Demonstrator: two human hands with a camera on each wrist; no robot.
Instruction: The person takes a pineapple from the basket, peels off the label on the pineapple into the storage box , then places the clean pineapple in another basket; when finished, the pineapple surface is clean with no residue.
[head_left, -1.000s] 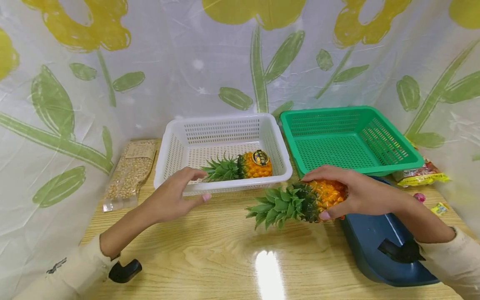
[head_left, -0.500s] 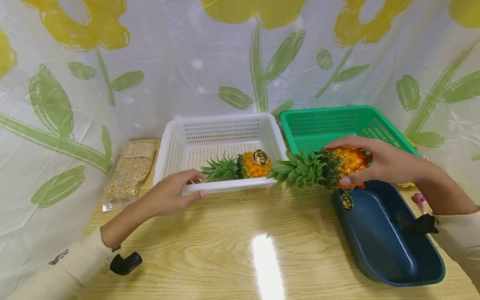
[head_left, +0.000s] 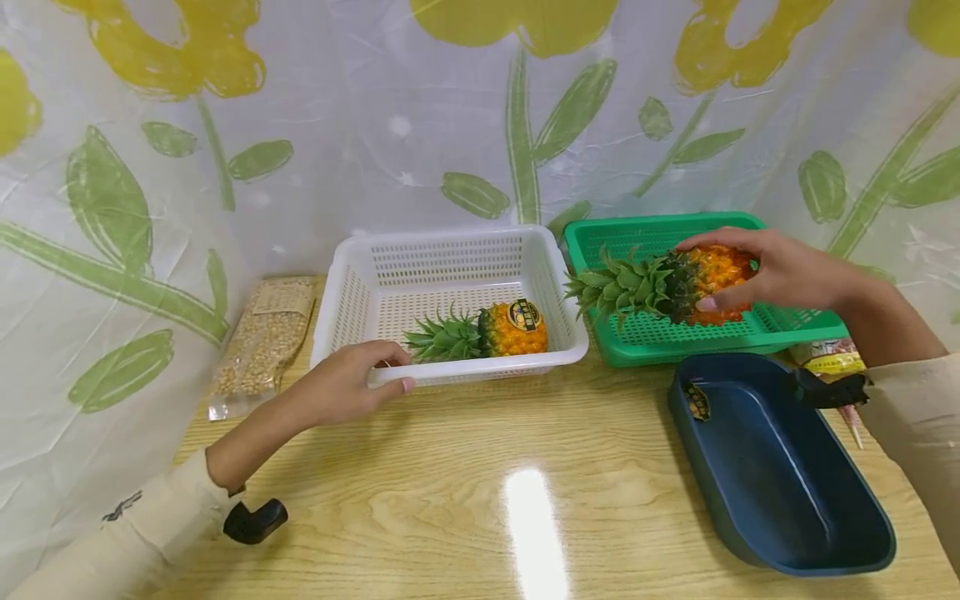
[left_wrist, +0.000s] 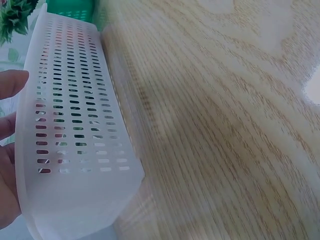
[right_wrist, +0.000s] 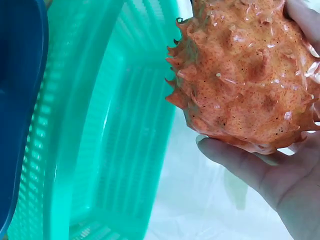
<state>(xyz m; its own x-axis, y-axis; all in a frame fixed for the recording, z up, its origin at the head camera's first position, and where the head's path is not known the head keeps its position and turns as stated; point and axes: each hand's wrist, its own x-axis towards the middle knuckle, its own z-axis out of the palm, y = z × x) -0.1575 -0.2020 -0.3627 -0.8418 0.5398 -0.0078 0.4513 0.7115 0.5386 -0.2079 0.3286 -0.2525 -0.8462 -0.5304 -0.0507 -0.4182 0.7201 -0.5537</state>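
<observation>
My right hand grips an orange-skinned pineapple by its body, thumb on the near side. It lies sideways over the green basket, its leafy crown pointing left. The right wrist view shows the spiny base of this pineapple above the basket. My left hand holds the near rim of the white basket, fingers inside and thumb outside. Inside that basket a second pineapple with a black and gold label lies on its side. In the left wrist view fingers show at the basket's edge.
A dark blue tub stands at the right, with a black and gold label inside. A bag of pale kernels lies left of the white basket. A yellow snack bag lies behind the tub on the wooden table.
My right hand has carried the pineapple up, back and right, from near the blue tub to over the green basket. My left hand has come down onto the white basket's rim.
</observation>
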